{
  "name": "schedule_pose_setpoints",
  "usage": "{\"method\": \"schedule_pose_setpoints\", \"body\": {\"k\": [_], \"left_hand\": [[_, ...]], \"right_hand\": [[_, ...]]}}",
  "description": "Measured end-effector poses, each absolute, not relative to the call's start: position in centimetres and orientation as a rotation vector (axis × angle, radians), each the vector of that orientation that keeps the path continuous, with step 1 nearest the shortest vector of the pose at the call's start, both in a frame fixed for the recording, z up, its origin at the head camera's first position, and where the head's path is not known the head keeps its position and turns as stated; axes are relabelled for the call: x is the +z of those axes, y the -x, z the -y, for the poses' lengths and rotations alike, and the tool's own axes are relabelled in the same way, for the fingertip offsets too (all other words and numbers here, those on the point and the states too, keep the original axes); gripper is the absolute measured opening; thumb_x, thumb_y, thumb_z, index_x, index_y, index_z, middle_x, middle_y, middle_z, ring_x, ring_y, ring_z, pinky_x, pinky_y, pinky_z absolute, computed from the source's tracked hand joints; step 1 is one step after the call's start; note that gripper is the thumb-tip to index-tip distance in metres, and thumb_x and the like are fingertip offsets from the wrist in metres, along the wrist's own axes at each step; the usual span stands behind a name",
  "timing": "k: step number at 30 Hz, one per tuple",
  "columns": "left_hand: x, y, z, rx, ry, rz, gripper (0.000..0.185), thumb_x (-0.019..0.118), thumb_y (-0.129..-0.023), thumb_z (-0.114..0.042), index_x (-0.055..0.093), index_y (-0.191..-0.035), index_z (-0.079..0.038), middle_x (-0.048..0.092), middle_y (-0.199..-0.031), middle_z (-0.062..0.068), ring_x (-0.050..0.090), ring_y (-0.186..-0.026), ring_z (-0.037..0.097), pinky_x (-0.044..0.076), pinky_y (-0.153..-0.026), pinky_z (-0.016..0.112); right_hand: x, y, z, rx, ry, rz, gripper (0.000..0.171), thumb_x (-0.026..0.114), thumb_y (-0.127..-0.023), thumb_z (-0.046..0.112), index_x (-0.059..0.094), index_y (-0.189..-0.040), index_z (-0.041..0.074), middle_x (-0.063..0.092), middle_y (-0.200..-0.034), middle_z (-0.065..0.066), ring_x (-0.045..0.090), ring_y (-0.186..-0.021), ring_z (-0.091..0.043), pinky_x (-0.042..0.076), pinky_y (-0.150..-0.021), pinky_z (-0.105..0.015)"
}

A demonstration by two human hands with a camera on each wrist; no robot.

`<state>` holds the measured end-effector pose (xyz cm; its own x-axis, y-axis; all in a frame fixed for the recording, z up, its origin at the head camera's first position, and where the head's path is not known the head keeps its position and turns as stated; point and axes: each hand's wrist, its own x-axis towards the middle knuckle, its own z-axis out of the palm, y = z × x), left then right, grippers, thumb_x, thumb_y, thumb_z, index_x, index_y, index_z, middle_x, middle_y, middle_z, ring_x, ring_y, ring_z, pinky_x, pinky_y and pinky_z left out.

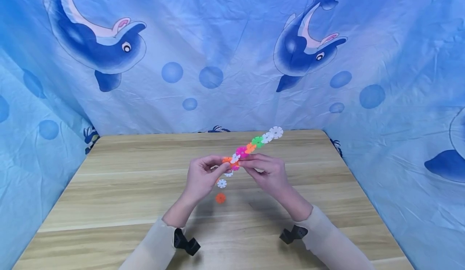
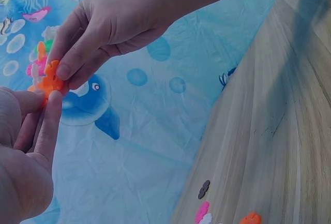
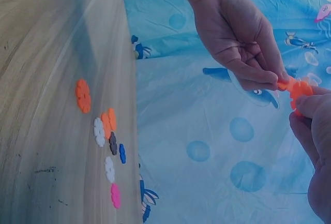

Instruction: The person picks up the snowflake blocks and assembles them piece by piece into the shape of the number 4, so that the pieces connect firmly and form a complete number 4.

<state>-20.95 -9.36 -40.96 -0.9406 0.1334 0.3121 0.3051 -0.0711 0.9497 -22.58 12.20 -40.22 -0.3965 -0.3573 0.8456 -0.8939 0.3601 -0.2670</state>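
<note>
Above the table, both hands hold a chain of notched plastic snowflake discs (image 1: 257, 141), in white, green, orange and pink, that slants up to the far right. My left hand (image 1: 205, 177) pinches an orange disc at the chain's near end between thumb and fingers. Opposite it, my right hand (image 1: 267, 173) pinches the same end with its fingertips. In the left wrist view the orange disc (image 2: 50, 81) shows between the fingertips of both hands. The right wrist view shows orange discs (image 3: 300, 93) meeting there; the fingers partly cover them.
Loose discs lie on the wooden table (image 1: 127, 197) below the hands: an orange disc (image 3: 83, 95), a white disc (image 3: 99, 132), a dark disc (image 3: 113, 143), a blue disc (image 3: 122, 153) and a pink disc (image 3: 115, 195) among them. A blue dolphin-print curtain (image 1: 232, 100) surrounds the table.
</note>
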Motion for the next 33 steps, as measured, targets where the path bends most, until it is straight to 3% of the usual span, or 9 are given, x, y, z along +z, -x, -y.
{"method": "schedule_pose_setpoints", "body": {"k": [5, 11, 25, 33], "left_hand": [[-40.9, 20.9, 9.5, -2.147, 0.496, 2.068, 0.021, 0.078, -0.085, -0.013, 0.075, -0.101, -0.001, 0.077, -0.094, 0.017, 0.077, -0.077, 0.014, 0.064, -0.078, 0.03], [-40.6, 20.8, 9.5, -2.151, 0.513, 2.079, 0.021, 0.077, -0.086, -0.013, 0.075, -0.101, 0.001, 0.076, -0.096, 0.022, 0.076, -0.078, 0.014, 0.064, -0.08, 0.031], [-39.9, 21.0, 9.5, -2.058, 0.548, 2.149, 0.018, 0.078, -0.086, -0.018, 0.076, -0.098, -0.004, 0.076, -0.097, 0.021, 0.075, -0.079, 0.012, 0.063, -0.078, 0.027], [-39.8, 20.9, 9.6, -2.044, 0.566, 2.166, 0.017, 0.077, -0.087, -0.016, 0.076, -0.099, -0.004, 0.076, -0.095, 0.021, 0.075, -0.077, 0.011, 0.063, -0.077, 0.026]], "right_hand": [[-40.1, 22.6, -12.3, 0.936, -1.121, 1.909, 0.02, 0.082, -0.077, 0.0, 0.08, -0.095, 0.01, 0.079, -0.09, -0.007, 0.076, -0.082, -0.02, 0.055, -0.062, -0.012], [-40.0, 22.5, -12.3, 0.937, -1.138, 1.872, 0.018, 0.081, -0.078, 0.001, 0.081, -0.093, 0.01, 0.079, -0.088, -0.007, 0.076, -0.08, -0.019, 0.059, -0.068, -0.017], [-40.0, 22.7, -12.4, 0.968, -1.142, 1.812, 0.007, 0.076, -0.086, 0.009, 0.08, -0.092, 0.007, 0.079, -0.086, -0.008, 0.075, -0.078, -0.018, 0.06, -0.071, -0.018], [-40.1, 23.0, -12.5, 0.92, -1.193, 1.774, 0.012, 0.073, -0.09, 0.015, 0.08, -0.094, 0.006, 0.078, -0.084, -0.008, 0.075, -0.076, -0.018, 0.061, -0.072, -0.02]]}}
